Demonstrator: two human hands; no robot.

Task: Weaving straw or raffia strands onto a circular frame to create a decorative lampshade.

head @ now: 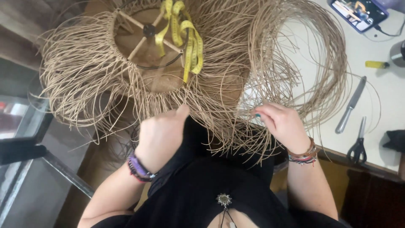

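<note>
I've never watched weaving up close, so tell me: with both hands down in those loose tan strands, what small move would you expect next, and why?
Probably the right hand draws one strand free of the loose fringe and leads it toward the woven rim. Its fingers are pinched among the strands, while the left hand, closed, rests against the fringe near the rim, and many ends hang unwoven.

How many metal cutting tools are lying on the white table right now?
2: a knife right of the fibre loops, and black-handled scissors just below it near the table edge. Fibres may hide others.
</note>
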